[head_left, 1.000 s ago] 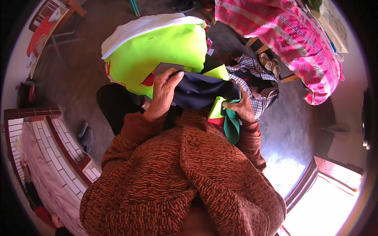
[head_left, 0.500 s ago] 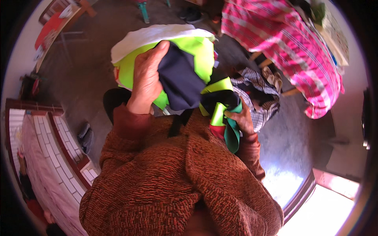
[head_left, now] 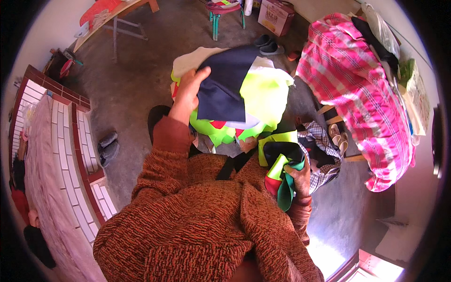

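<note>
A dark navy piece of cloth (head_left: 225, 82) is gripped along its left edge by my left hand (head_left: 188, 94), thumb on top. It hangs over a pile of fabric (head_left: 268, 94) in neon yellow-green and white, with bits of red and pale grey at its near side. What supports the pile is mostly hidden. Close to my body on the right, my right hand (head_left: 300, 176) is closed around a bundle of folded cloth strips (head_left: 281, 162) in neon yellow, navy, red and green. The green strip droops lowest.
A checked cloth bag or garment (head_left: 324, 169) lies beyond my right hand, with light shoes (head_left: 339, 138) beside it. Pink plaid cloth (head_left: 347, 89) drapes furniture on the right. Dark slippers (head_left: 268, 45), a green-legged stool (head_left: 227, 14) and a carton (head_left: 276, 16) stand farther off. Grey shoes (head_left: 109, 148) sit left.
The view has shifted, so the room appears lower and further right. My left hand has carried the navy cloth farther out over the pile, spreading it flatter. My right hand keeps its bundle.
</note>
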`<state>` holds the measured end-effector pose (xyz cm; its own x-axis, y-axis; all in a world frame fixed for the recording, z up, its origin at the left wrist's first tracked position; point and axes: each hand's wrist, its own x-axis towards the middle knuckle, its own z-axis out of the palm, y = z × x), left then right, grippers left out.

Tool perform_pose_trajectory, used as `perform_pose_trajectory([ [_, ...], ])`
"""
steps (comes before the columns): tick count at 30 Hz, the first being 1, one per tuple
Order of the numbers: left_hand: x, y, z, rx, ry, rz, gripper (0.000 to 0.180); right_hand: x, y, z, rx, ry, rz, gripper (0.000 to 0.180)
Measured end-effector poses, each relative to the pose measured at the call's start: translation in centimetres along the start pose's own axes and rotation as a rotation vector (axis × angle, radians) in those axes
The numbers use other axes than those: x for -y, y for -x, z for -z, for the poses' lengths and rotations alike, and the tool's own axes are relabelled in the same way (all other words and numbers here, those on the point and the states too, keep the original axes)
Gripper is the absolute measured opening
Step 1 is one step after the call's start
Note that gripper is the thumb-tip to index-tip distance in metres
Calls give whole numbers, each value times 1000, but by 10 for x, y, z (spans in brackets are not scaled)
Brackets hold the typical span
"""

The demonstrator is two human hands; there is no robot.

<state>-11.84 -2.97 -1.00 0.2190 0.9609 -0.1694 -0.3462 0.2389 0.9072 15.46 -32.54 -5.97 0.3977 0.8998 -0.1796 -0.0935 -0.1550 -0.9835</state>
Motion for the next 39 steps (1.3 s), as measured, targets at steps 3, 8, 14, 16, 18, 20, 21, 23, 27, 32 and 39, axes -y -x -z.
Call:
perform_pose_trajectory([
  [3,6,21,2,84,96,-57,32,2,0,-2,4,-47,16,51],
  [8,16,17,17,102,39,-38,35,3,-1,-6,-21,-66,-4,52],
  [14,16,25,17,132,-32,-52,37,8,0,-12,-24,-52,17,51],
  [16,12,25,14,136,-24,-32,34,9,-1,-12,-21,-58,14,52],
  [18,8,23,9,175,-90,-113,32,9,0,-12,-12,-68,2,53],
  [20,3,18,7,238,-163,-102,32,7,0,-9,-13,-29,12,54],
  [21,-1,15,7,284,-203,-50,33,6,-1,-8,-14,-10,19,54],
  [23,-5,5,6,347,-210,10,32,2,-2,-7,-11,-50,22,54],
  [27,-22,-9,-10,355,-90,35,31,4,-1,-9,-13,-72,5,54],
  [32,-51,-50,-36,379,69,51,33,10,-1,-11,-13,-46,9,53],
  [39,-93,-46,-47,418,243,-161,41,7,2,-9,-27,-45,10,52],
])
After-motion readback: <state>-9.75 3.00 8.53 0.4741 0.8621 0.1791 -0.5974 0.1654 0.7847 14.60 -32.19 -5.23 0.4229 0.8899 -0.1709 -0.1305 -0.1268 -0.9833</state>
